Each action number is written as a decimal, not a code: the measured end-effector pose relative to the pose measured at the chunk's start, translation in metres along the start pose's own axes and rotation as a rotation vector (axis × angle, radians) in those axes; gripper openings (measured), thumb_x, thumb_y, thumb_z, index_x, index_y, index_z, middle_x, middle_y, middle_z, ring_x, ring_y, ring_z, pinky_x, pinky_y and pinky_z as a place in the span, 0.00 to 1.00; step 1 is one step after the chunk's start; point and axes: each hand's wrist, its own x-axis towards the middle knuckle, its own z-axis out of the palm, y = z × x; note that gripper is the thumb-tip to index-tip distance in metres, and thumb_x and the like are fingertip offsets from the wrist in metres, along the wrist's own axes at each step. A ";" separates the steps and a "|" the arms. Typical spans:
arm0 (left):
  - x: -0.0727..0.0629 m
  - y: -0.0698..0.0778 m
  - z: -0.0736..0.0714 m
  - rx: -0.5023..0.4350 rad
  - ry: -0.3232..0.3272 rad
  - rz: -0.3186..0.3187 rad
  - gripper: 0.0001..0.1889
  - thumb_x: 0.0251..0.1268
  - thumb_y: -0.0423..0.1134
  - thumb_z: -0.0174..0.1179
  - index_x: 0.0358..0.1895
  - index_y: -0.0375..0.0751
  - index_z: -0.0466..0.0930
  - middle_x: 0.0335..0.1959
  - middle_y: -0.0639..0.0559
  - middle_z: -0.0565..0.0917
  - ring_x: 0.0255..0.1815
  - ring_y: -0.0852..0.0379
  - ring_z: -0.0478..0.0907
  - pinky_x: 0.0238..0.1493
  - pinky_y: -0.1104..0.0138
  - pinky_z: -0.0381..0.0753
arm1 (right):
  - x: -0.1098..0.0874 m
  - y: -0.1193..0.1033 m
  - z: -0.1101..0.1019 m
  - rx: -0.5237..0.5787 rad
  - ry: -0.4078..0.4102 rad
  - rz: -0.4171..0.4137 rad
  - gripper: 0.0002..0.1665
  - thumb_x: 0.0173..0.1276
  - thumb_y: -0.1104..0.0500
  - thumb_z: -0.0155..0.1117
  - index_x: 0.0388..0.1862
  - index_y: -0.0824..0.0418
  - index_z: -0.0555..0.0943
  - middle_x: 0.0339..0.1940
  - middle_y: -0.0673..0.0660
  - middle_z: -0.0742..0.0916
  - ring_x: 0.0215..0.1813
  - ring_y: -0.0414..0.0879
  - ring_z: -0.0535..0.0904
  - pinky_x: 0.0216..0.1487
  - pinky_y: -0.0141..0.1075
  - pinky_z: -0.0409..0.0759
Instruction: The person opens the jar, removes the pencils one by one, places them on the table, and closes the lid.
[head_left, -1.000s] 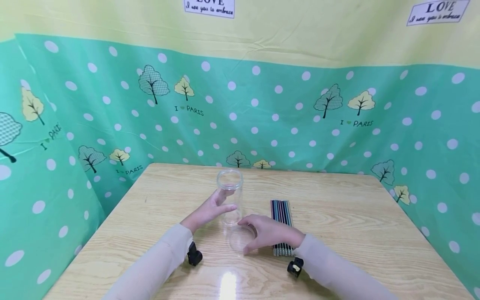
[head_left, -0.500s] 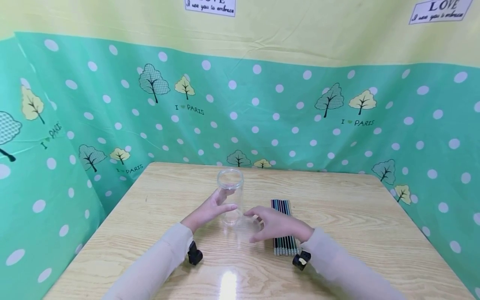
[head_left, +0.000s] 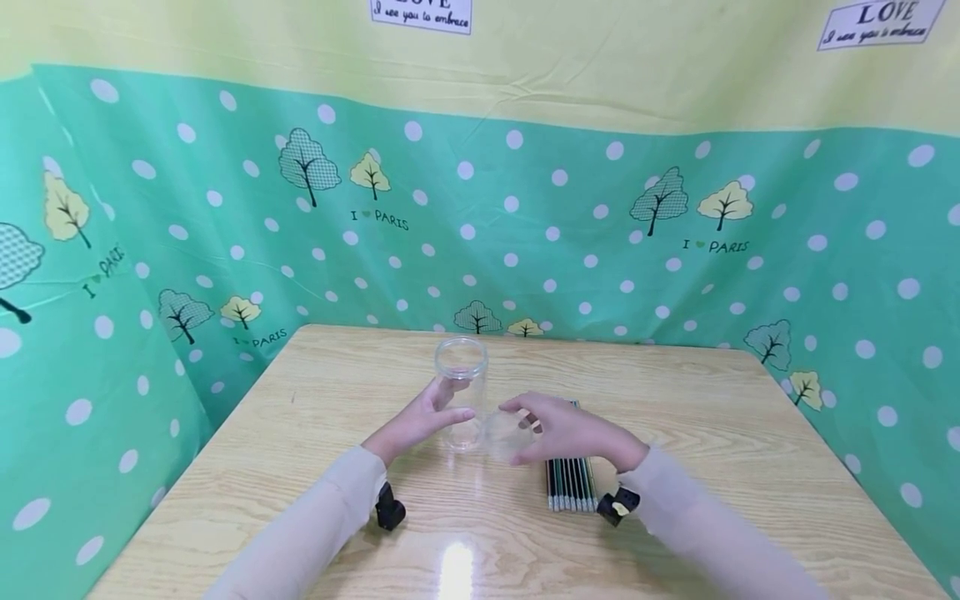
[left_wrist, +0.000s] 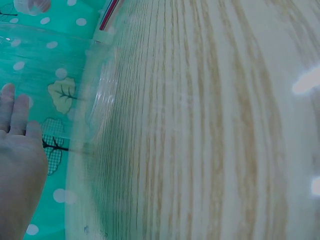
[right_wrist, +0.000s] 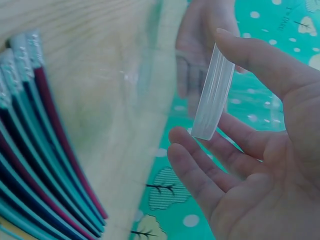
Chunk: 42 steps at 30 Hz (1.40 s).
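A tall clear jar (head_left: 472, 393) stands upright and uncapped near the middle of the table. My left hand (head_left: 416, 423) holds it from the left, thumb across the front and fingers behind the wall. In the left wrist view the fingers show through the clear jar (left_wrist: 102, 95). Just right of the jar, my right hand (head_left: 570, 432) pinches a round clear lid (head_left: 502, 435) by its edge. The right wrist view has that lid (right_wrist: 215, 97) edge-on between thumb and fingers, with the other fingers spread below.
A row of dark and coloured pencils (head_left: 572, 487) with silvery ends lies on the wooden table (head_left: 675, 417), partly under the right hand and wrist. Green and yellow printed cloth (head_left: 555, 208) hangs behind the table and along its sides. Each wrist carries a small black camera (head_left: 390, 508).
My right hand has lifted the lid from its place in front of the jar and moved it back and right, over the pencils' left side. The left hand and jar have stayed put.
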 end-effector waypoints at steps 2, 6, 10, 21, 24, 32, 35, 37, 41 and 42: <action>0.000 -0.001 0.000 -0.005 -0.001 0.004 0.43 0.68 0.46 0.66 0.80 0.62 0.49 0.78 0.47 0.59 0.80 0.41 0.44 0.74 0.39 0.47 | -0.001 -0.004 -0.005 -0.010 0.010 -0.008 0.45 0.61 0.51 0.77 0.72 0.64 0.68 0.70 0.62 0.75 0.60 0.60 0.78 0.60 0.52 0.78; 0.001 -0.001 -0.001 -0.008 -0.006 0.010 0.43 0.69 0.46 0.65 0.80 0.61 0.48 0.78 0.46 0.59 0.80 0.41 0.44 0.74 0.39 0.47 | -0.004 -0.013 -0.016 -0.044 0.035 -0.022 0.45 0.61 0.50 0.77 0.72 0.64 0.68 0.69 0.60 0.75 0.59 0.58 0.79 0.58 0.50 0.79; 0.000 -0.002 -0.001 -0.008 -0.015 0.015 0.44 0.69 0.44 0.65 0.81 0.60 0.47 0.78 0.44 0.58 0.80 0.40 0.44 0.74 0.39 0.47 | -0.005 -0.021 -0.026 -0.072 0.046 -0.033 0.45 0.62 0.50 0.76 0.73 0.63 0.68 0.69 0.60 0.75 0.59 0.57 0.79 0.58 0.50 0.79; 0.001 0.000 -0.001 -0.001 -0.007 0.001 0.43 0.70 0.42 0.64 0.81 0.62 0.47 0.78 0.46 0.59 0.80 0.41 0.45 0.74 0.39 0.47 | -0.005 -0.040 -0.048 -0.086 0.099 -0.079 0.45 0.64 0.48 0.75 0.74 0.62 0.67 0.71 0.58 0.74 0.61 0.54 0.79 0.62 0.48 0.78; 0.000 0.000 -0.001 0.000 -0.008 0.006 0.43 0.70 0.44 0.65 0.81 0.61 0.47 0.78 0.45 0.59 0.80 0.41 0.45 0.74 0.39 0.46 | -0.003 -0.043 -0.052 -0.085 0.111 -0.097 0.45 0.64 0.49 0.75 0.74 0.62 0.67 0.71 0.58 0.73 0.61 0.53 0.78 0.63 0.48 0.77; 0.001 -0.001 -0.002 0.000 -0.014 0.014 0.42 0.70 0.45 0.64 0.80 0.62 0.48 0.78 0.45 0.59 0.80 0.39 0.45 0.74 0.38 0.47 | 0.003 -0.052 -0.060 -0.107 0.145 -0.109 0.44 0.63 0.48 0.75 0.74 0.60 0.69 0.70 0.56 0.74 0.59 0.52 0.78 0.62 0.48 0.77; 0.001 -0.002 -0.002 0.002 -0.017 0.008 0.42 0.70 0.45 0.64 0.80 0.62 0.48 0.78 0.44 0.59 0.80 0.39 0.44 0.74 0.38 0.46 | 0.002 -0.053 -0.061 -0.121 0.149 -0.099 0.44 0.63 0.47 0.75 0.74 0.60 0.70 0.69 0.55 0.74 0.58 0.51 0.78 0.62 0.48 0.78; 0.001 -0.002 -0.002 0.000 -0.019 0.008 0.42 0.70 0.45 0.64 0.80 0.61 0.48 0.78 0.43 0.58 0.80 0.38 0.44 0.74 0.37 0.46 | 0.002 -0.054 -0.062 -0.122 0.149 -0.097 0.44 0.63 0.46 0.75 0.74 0.59 0.70 0.69 0.55 0.75 0.58 0.51 0.79 0.62 0.48 0.78; 0.001 -0.001 -0.002 -0.002 -0.025 0.012 0.42 0.70 0.43 0.64 0.80 0.60 0.47 0.78 0.43 0.58 0.80 0.39 0.43 0.74 0.38 0.45 | 0.003 -0.053 -0.064 -0.116 0.152 -0.115 0.43 0.63 0.47 0.75 0.73 0.59 0.71 0.67 0.55 0.76 0.58 0.51 0.79 0.62 0.48 0.78; 0.001 -0.001 -0.002 -0.003 -0.026 0.017 0.42 0.70 0.43 0.64 0.81 0.60 0.47 0.78 0.43 0.58 0.80 0.39 0.43 0.74 0.38 0.45 | 0.003 -0.053 -0.064 -0.114 0.154 -0.124 0.43 0.63 0.47 0.75 0.73 0.60 0.71 0.66 0.56 0.76 0.57 0.51 0.79 0.61 0.48 0.78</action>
